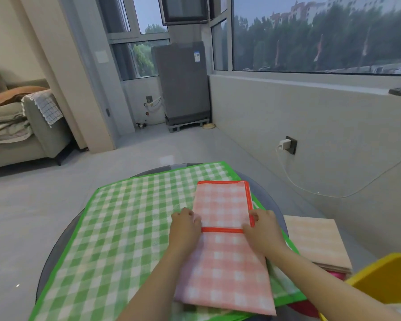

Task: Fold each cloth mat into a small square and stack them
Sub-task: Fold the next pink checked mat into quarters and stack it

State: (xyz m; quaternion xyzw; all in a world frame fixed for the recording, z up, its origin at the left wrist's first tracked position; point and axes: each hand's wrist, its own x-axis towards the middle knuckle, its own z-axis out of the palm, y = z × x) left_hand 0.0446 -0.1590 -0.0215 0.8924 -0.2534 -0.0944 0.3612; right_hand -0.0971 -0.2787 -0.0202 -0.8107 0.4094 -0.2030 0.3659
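My left hand (pixel 185 224) and right hand (pixel 261 224) pinch the pink mat (pixel 222 251) at its red hem, between them. It looks light and limp, so I'd grip the corners.

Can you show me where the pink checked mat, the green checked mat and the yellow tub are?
pink checked mat (pixel 222 269), head view, on its near, unfolded part.
green checked mat (pixel 125 218), head view, on its bare middle, left of the hands.
yellow tub (pixel 387 274), head view, on its rim.

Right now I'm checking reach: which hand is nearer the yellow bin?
Right. The right hand pinches the pink mat at its right edge, on the side of the yellow bin; the left hand holds the mat's left edge, farther off.
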